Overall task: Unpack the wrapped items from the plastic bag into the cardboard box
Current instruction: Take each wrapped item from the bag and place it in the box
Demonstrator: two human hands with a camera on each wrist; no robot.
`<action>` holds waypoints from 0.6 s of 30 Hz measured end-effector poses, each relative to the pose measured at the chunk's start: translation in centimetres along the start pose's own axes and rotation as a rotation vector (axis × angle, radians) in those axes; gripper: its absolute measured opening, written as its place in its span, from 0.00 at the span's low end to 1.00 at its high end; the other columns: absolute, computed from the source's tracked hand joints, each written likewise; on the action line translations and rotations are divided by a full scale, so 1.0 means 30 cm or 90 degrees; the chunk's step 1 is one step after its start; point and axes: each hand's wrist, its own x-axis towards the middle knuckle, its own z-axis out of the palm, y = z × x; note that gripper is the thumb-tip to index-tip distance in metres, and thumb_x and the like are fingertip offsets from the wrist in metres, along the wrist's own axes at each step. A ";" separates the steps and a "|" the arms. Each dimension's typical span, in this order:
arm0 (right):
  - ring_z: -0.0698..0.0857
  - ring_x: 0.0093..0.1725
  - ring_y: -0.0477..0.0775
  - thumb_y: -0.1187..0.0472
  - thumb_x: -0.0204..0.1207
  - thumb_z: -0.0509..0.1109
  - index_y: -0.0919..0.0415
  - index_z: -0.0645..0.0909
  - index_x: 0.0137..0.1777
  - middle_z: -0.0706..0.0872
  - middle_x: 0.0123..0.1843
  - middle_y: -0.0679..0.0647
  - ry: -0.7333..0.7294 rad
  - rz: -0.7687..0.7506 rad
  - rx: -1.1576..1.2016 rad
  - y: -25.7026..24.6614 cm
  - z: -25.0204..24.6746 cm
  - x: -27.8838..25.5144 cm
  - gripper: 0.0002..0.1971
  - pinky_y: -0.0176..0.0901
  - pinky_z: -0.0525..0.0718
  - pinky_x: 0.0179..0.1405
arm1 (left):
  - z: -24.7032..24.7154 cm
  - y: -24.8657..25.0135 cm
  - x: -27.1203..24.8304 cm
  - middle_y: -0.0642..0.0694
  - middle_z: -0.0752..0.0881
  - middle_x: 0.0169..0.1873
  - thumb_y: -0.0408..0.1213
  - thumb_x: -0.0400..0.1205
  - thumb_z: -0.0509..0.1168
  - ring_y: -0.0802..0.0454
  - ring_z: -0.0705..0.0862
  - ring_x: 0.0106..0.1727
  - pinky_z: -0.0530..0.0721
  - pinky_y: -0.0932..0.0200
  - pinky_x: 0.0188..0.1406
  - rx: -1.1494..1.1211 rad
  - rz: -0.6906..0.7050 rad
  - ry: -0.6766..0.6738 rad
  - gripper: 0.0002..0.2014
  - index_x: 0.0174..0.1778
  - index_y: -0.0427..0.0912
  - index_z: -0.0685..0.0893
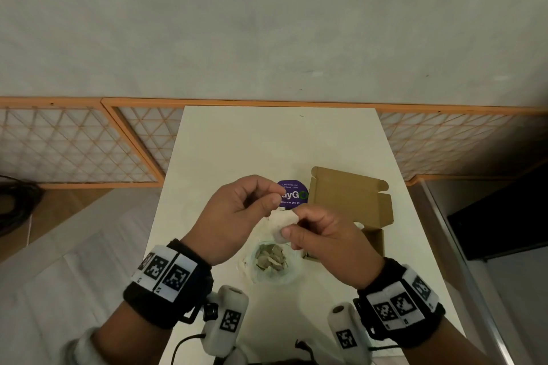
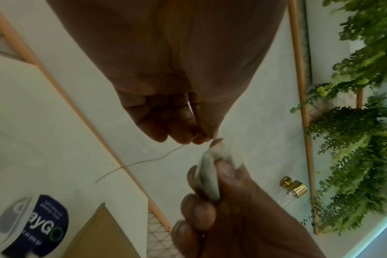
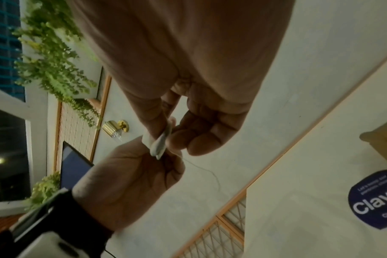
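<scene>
Head view, near to far. Item 1: bag, clear plastic, on the table just below my hands; wrapped pieces show inside it.

Item 2: my right hand, raised above the bag, thumb and fingers curled and pinching a small white wrapped item. Left wrist view shows the item edge-on between thumb and fingers, its long axis running up out of the grip toward my left hand.

Item 3: my left hand, level with the right and just beside it, fingertips pinched on a thin thread that trails loose from them. Whether the thread joins the item, I cannot tell.

Item 4: box, cardboard, lid open, on the table beyond and to the right of my right hand. My right hand is the nearer one to it; I judge the item goes right and slightly forward to reach the opening.

Item 5: round purple sticker on the table beside the box, beyond my left fingertips.
</scene>
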 end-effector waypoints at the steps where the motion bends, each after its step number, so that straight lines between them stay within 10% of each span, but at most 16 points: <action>1: 0.84 0.38 0.51 0.68 0.83 0.73 0.61 0.91 0.53 0.88 0.38 0.49 0.011 -0.001 0.018 -0.002 0.000 0.002 0.06 0.42 0.84 0.43 | 0.007 -0.006 -0.004 0.58 0.91 0.40 0.30 0.86 0.70 0.61 0.87 0.43 0.84 0.67 0.48 -0.013 -0.006 0.002 0.07 0.57 0.40 0.90; 6: 0.82 0.37 0.52 0.71 0.84 0.72 0.64 0.91 0.57 0.90 0.39 0.49 0.049 0.017 0.077 0.002 0.002 0.013 0.08 0.42 0.83 0.41 | 0.031 -0.023 -0.045 0.56 0.93 0.42 0.27 0.85 0.70 0.62 0.89 0.43 0.83 0.72 0.44 -0.045 -0.013 0.051 0.06 0.56 0.39 0.88; 10: 0.81 0.37 0.53 0.63 0.84 0.73 0.65 0.88 0.52 0.84 0.38 0.65 0.051 0.026 0.071 0.013 0.018 0.015 0.05 0.45 0.82 0.42 | 0.025 -0.030 -0.078 0.51 0.92 0.50 0.42 0.88 0.68 0.48 0.89 0.55 0.87 0.55 0.57 -0.070 0.009 0.139 0.06 0.57 0.47 0.88; 14: 0.81 0.35 0.53 0.63 0.84 0.74 0.55 0.88 0.42 0.83 0.34 0.58 0.041 0.036 0.051 0.008 0.046 0.024 0.08 0.43 0.81 0.41 | 0.016 -0.022 -0.111 0.52 0.91 0.53 0.56 0.78 0.72 0.52 0.89 0.58 0.86 0.58 0.60 -0.078 0.042 0.171 0.19 0.61 0.50 0.88; 18: 0.78 0.31 0.46 0.59 0.83 0.75 0.49 0.86 0.37 0.83 0.30 0.51 0.022 0.027 0.041 -0.014 0.077 0.033 0.12 0.36 0.76 0.33 | 0.010 -0.035 -0.111 0.52 0.90 0.52 0.49 0.76 0.80 0.48 0.89 0.59 0.87 0.53 0.63 0.013 0.053 0.149 0.09 0.50 0.55 0.94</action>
